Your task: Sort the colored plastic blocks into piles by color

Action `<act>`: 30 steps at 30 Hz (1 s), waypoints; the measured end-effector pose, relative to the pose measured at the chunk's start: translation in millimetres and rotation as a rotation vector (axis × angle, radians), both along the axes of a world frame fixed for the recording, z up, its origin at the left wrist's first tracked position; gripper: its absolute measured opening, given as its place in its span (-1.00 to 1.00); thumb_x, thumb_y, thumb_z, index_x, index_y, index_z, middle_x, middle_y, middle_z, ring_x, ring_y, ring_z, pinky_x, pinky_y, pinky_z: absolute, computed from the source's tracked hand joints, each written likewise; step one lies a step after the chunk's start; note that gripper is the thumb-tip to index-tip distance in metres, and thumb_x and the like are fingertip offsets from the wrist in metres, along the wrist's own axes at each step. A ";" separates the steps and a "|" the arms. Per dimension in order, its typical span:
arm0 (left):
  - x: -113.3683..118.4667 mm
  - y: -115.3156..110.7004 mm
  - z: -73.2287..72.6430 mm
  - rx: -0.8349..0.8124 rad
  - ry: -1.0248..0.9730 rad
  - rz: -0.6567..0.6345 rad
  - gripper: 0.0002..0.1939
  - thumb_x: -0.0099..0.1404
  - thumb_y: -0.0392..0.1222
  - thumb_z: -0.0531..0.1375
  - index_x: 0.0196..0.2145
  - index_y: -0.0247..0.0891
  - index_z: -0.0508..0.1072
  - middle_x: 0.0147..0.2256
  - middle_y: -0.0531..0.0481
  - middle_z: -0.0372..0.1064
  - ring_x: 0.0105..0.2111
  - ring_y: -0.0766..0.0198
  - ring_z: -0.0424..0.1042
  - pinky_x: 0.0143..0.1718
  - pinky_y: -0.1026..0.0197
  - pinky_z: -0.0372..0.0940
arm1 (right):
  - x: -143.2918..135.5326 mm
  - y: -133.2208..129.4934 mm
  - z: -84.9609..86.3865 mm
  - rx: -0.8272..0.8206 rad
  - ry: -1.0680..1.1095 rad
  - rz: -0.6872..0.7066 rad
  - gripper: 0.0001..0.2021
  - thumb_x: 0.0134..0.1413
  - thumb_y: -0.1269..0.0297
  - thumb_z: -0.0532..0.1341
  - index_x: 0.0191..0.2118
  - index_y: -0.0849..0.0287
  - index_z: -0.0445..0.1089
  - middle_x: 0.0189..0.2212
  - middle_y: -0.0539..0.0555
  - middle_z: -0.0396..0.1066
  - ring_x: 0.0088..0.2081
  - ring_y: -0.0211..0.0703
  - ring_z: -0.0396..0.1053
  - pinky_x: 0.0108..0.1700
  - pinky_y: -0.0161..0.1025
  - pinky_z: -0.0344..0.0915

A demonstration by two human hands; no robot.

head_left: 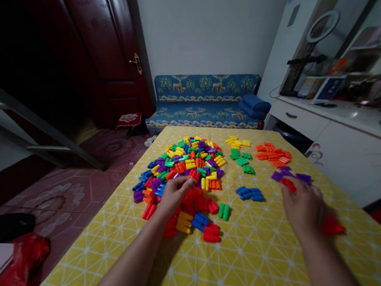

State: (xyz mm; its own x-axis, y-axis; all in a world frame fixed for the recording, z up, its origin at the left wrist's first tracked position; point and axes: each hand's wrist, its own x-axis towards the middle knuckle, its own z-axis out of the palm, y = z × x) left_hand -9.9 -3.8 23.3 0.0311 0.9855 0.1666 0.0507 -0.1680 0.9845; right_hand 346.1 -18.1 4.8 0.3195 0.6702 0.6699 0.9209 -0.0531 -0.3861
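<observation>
A mixed pile of colourful plastic building blocks, ribbed like joined tubes, lies on the left half of the table. My left hand is at the pile's near edge, thumb and fingers drawn together among red blocks; whatever is between them is hidden. On the right, my right hand is slightly blurred and pinches a red block at its fingertips. That block is just in front of a purple group. Another red group lies beside the right wrist.
Sorted groups lie across the table: yellow, green, orange and blue. A lone green block is near the pile. The yellow patterned tablecloth covers the table. Beyond are a blue sofa and a white cabinet.
</observation>
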 end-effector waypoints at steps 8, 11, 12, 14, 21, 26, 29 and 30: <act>-1.9 -2.2 11.1 -0.359 -0.695 -0.247 -0.37 0.20 0.31 0.19 -0.10 -0.35 0.55 -0.10 -0.25 0.50 -0.08 0.08 0.49 -0.15 0.17 0.43 | 0.0 0.7 -31.8 -0.082 -0.015 0.001 -0.66 -0.15 0.37 0.15 -0.18 0.15 0.52 -0.02 0.24 0.44 0.14 0.27 0.22 0.19 0.39 0.01; -6.2 -4.0 15.9 -0.387 -0.780 -0.360 -0.34 0.26 0.34 0.10 -0.01 -0.31 0.48 0.02 -0.27 0.44 0.06 0.01 0.43 -0.02 0.09 0.39 | -52.3 0.0 -5.9 0.026 0.054 0.336 -0.67 0.04 0.32 0.11 -0.10 0.14 0.51 0.03 0.22 0.43 0.13 0.13 0.28 0.19 0.17 0.19; -7.0 -4.9 17.1 -0.386 -0.791 -0.381 -0.33 0.27 0.35 0.07 0.02 -0.29 0.46 0.05 -0.27 0.42 0.08 0.00 0.41 -0.01 0.08 0.39 | -72.0 -2.0 3.2 0.025 0.098 0.461 -0.68 0.10 0.31 0.10 -0.07 0.11 0.51 0.02 0.19 0.44 0.10 0.07 0.33 0.17 0.10 0.26; -7.7 -7.4 18.9 -0.385 -0.793 -0.406 -0.29 0.27 0.39 0.05 0.09 -0.25 0.41 0.09 -0.27 0.38 0.10 -0.01 0.39 -0.04 0.08 0.39 | -110.6 -8.0 16.6 -0.031 0.167 0.684 -0.66 0.16 0.32 0.11 0.01 0.03 0.47 0.03 0.13 0.44 0.07 -0.01 0.38 0.14 0.01 0.32; -4.0 -18.1 17.5 -0.356 -0.727 -0.545 -0.20 0.27 0.44 -0.03 0.28 -0.09 0.23 0.13 -0.20 0.36 0.05 0.03 0.41 -0.09 0.11 0.37 | -188.6 -21.1 14.4 -0.216 0.152 0.960 -0.46 0.08 0.55 0.14 0.17 0.00 0.37 0.21 0.09 0.29 0.16 -0.07 0.33 0.15 -0.10 0.34; -1.7 -16.1 10.5 -0.337 -0.687 -0.655 -0.22 0.27 0.38 0.05 0.29 -0.13 0.23 0.19 -0.21 0.31 0.17 -0.01 0.31 0.18 -0.01 0.17 | -175.0 -16.3 14.9 -0.137 0.191 0.879 -0.72 0.21 0.42 0.11 -0.05 0.09 0.49 -0.08 0.11 0.50 -0.07 -0.11 0.46 -0.03 -0.19 0.40; -2.4 -11.5 6.2 -0.266 -0.622 -0.672 -0.28 0.22 0.26 0.22 0.22 -0.17 0.33 0.21 -0.20 0.29 0.23 -0.04 0.25 0.26 -0.01 0.07 | -133.0 -6.5 11.2 -0.079 0.309 0.568 -0.76 0.23 0.13 0.15 -0.21 0.14 0.49 -0.28 0.13 0.53 -0.22 -0.05 0.46 -0.14 -0.16 0.38; -2.8 -10.3 5.1 -0.238 -0.601 -0.663 -0.30 0.20 0.22 0.26 0.20 -0.18 0.36 0.20 -0.21 0.30 0.22 -0.06 0.25 0.26 -0.03 0.08 | -115.0 -2.3 7.9 -0.074 0.377 0.464 -0.73 0.20 0.07 0.16 -0.26 0.15 0.48 -0.34 0.13 0.52 -0.27 -0.05 0.45 -0.19 -0.16 0.37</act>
